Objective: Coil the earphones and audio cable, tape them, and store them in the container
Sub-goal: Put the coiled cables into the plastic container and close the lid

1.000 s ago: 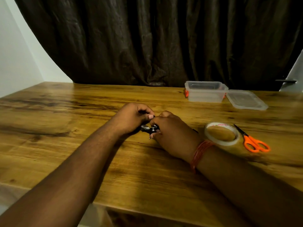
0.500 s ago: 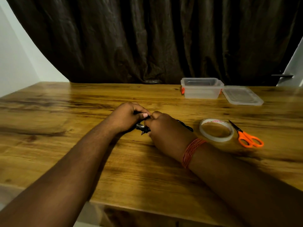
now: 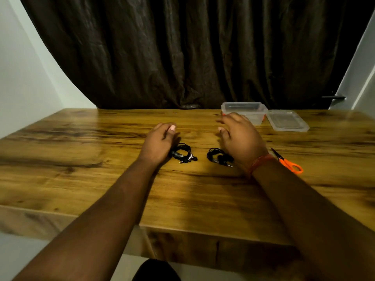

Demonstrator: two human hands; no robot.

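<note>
Two small black coiled bundles lie on the wooden table (image 3: 81, 151): the earphones (image 3: 183, 154) on the left, with silver buds showing, and the audio cable (image 3: 218, 157) on the right, its plug pointing right. My left hand (image 3: 160, 141) hovers just left of the earphones, fingers loosely curled, holding nothing. My right hand (image 3: 240, 136) is raised above and right of the cable with its fingers spread and blurred, also holding nothing. The clear container (image 3: 243, 110) stands open at the back right, partly behind my right hand.
The container's clear lid (image 3: 287, 122) lies flat beside it on the right. Orange-handled scissors (image 3: 290, 164) lie to the right of my right wrist. The tape roll is hidden behind my right hand. A dark curtain hangs behind the table.
Both hands let go of the bundle they held together and moved apart. Two coils now lie separately on the table. The camera view tilted up.
</note>
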